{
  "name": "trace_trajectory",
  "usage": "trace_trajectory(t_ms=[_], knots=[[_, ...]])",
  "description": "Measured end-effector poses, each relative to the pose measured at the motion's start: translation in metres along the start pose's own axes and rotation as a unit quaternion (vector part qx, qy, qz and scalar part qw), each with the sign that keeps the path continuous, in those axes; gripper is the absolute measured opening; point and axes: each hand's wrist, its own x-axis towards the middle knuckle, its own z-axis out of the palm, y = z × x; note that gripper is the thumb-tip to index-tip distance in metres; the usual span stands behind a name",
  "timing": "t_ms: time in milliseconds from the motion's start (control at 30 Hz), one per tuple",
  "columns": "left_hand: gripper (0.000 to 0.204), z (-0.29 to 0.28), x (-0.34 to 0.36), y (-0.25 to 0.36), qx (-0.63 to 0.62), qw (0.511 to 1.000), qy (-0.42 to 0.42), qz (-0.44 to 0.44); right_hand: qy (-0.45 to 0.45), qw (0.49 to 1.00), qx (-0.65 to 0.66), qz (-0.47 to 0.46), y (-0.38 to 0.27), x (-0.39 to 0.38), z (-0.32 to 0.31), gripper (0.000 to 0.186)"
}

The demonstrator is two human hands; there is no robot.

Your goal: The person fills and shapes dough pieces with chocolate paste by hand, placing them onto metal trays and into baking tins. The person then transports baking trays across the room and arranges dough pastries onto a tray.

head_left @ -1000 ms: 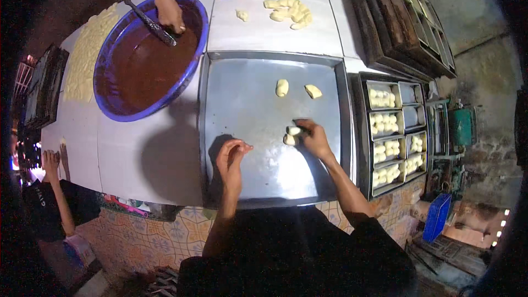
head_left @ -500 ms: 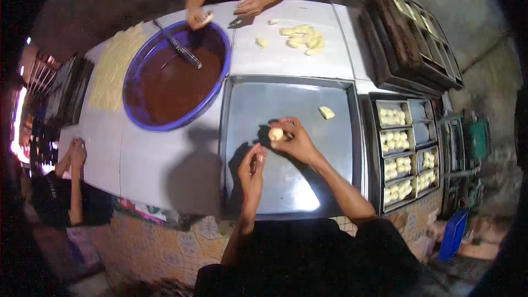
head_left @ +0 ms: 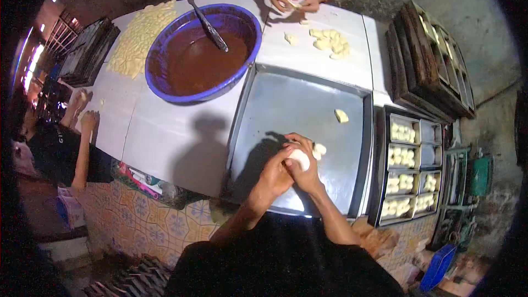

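Both my hands meet over the near part of a large metal tray (head_left: 286,104). My left hand (head_left: 273,175) and my right hand (head_left: 304,169) are closed together around one pale dough piece (head_left: 300,158). Two small dough pieces (head_left: 319,150) lie on the tray just right of my right hand. Another single dough piece (head_left: 341,115) rests farther back on the tray, toward its right edge.
A blue bowl (head_left: 165,85) of brown chocolate with a ladle (head_left: 209,25) stands at the back left. Across the table a person's hands (head_left: 294,1) work dough beside a dough pile (head_left: 329,41). Filled baking tins (head_left: 404,157) sit right; another person crouches left.
My left hand has come across to my right hand, and both now close on one dough piece. The view has shifted, so the tray sits further right.
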Motion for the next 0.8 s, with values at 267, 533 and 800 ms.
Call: trace_trajectory(t_ms=[267,533,800], knots=[[0.082,0.013,0.084,0.169,0.257,0.932,-0.153,0.205,-0.115,0.973,0.174,0.094,0.028,0.011,-0.021,0.111],[0.095,0.008,0.152,0.3,0.804,0.544,0.176,0.163,-0.003,0.951,0.273,0.148,0.044,0.011,-0.006,0.085],[0.084,-0.008,0.075,0.17,0.585,0.779,0.047,0.22,0.069,0.827,0.48,0.286,0.028,0.029,0.0,0.068]])
